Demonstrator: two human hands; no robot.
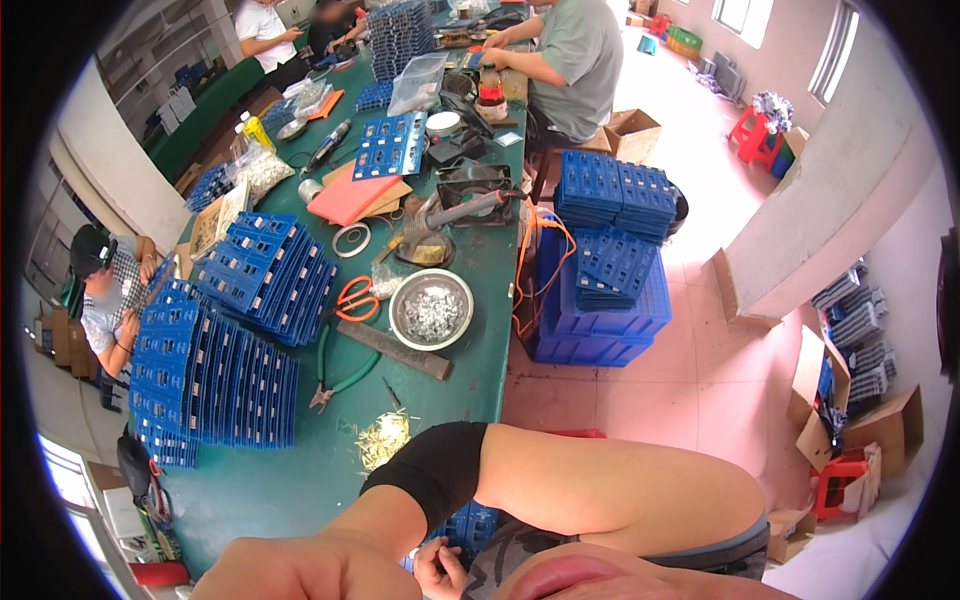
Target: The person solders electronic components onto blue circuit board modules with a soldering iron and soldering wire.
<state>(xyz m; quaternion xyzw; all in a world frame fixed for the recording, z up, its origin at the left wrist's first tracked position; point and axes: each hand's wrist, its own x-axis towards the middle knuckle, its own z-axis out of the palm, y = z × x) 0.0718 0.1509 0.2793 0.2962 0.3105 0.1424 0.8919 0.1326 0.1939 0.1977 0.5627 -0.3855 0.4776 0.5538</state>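
My right arm bends across the lower edge, a black sleeve (436,470) round its elbow. My right hand (290,572) is raised very close to the camera, knuckles showing, fingertips cut off by the lower edge. Lower, near my lap, is my left hand (438,570), its fingers curled. It is next to blue circuit board panels (472,524), partly covered by my arm; whatever is in its fingers is hidden. A pile of small gold-coloured pins (384,440) lies on the green table (240,510) just beyond my elbow. Green-handled pliers (340,378) rest farther off.
Stacked blue panels (215,375) stand on the left. A metal bowl (431,309) of silvery bits, orange scissors (357,300), a flat metal bar (395,349) and a soldering iron (465,208) lie mid-table. Blue crates (600,325) stand right; co-workers sit around the table.
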